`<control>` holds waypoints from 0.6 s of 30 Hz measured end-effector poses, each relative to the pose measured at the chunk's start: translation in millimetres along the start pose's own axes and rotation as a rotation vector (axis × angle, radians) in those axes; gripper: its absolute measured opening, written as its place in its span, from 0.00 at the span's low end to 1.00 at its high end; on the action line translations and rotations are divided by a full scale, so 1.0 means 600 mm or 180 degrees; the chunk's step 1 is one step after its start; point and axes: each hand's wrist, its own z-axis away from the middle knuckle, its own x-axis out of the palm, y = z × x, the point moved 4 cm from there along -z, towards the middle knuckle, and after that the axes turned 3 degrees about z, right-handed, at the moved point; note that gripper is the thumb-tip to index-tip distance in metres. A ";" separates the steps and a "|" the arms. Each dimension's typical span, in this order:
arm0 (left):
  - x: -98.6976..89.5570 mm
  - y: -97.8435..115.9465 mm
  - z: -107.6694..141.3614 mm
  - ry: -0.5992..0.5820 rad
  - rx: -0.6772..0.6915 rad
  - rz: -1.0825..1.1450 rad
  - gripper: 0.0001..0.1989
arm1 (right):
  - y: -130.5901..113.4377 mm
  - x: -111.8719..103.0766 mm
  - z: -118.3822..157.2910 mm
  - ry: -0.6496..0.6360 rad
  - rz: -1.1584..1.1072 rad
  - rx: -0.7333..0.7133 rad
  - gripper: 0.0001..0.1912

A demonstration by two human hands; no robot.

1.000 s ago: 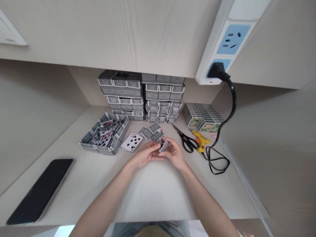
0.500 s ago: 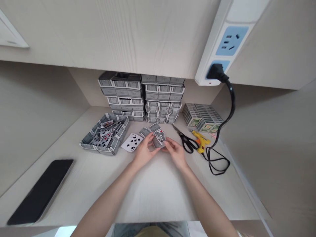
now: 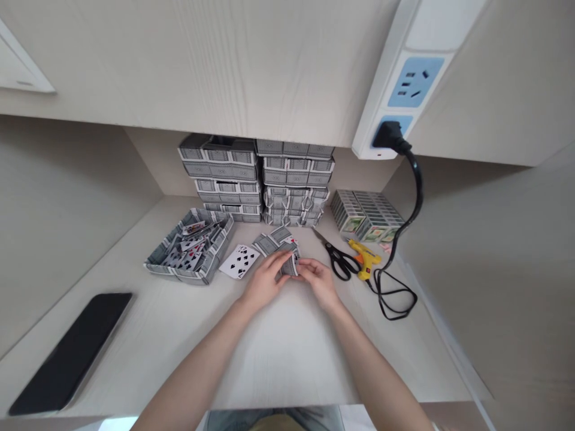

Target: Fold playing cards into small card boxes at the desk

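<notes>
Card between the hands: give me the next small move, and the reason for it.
I would probably pinch the right edge of the card with the right hand: its fingertips are already beside that edge, which looks bent, while the left hand has its fingers across the patterned back.

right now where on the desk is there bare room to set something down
Bare: between the left forearm and right forearm; between the black slab, card tray and left forearm; right of the right forearm, nearer than the cable loop. Crowded: around left hand and right hand, with loose cards, scissors, glue gun and stacked boxes beyond.
</notes>
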 end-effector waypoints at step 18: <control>0.001 0.001 0.002 -0.0032 -0.0024 0.0039 0.27 | 0.008 0.006 0.005 -0.0465 -0.0296 0.0639 0.16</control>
